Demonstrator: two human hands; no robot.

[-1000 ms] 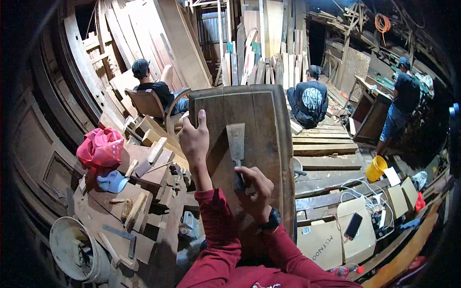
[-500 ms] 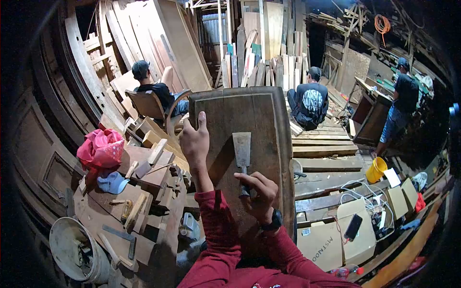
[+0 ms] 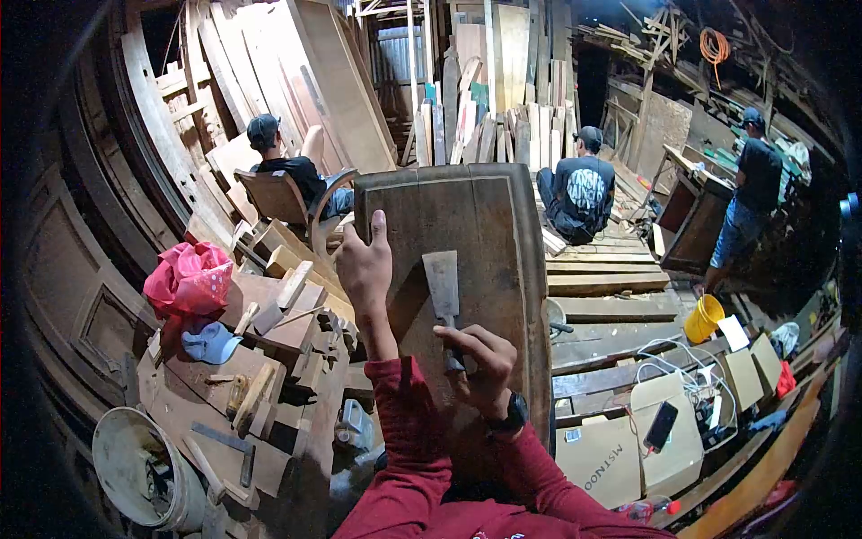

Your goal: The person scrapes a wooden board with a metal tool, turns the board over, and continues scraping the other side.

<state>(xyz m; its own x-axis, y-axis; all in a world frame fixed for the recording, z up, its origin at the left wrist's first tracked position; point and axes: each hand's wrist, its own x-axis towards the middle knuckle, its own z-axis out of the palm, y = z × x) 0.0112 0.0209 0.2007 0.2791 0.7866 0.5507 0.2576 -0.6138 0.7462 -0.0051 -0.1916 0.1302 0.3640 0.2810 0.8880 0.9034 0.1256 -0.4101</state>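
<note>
A dark wooden panel (image 3: 485,234) with a raised edge stands in front of me, tilted toward my body. My left hand (image 3: 365,269) grips its left edge, thumb pointing up along the face. In my right hand (image 3: 485,364) is a putty knife (image 3: 443,286), its handle wrapped by my fingers. The wide metal blade points away from me over the panel's face and leans slightly left. A dark watch sits on my right wrist.
At left, a workbench (image 3: 175,404) bears wood pieces, a square, a cap (image 3: 211,342) and a pink bag (image 3: 189,280). A bucket (image 3: 144,467) stands beside it. Three people are farther off. To the right lie a yellow bucket (image 3: 704,318), cardboard (image 3: 597,458), cables and a phone (image 3: 661,427).
The putty knife's blade has swung a little to the left, with a small turn of my right hand. My left hand keeps its place on the panel.
</note>
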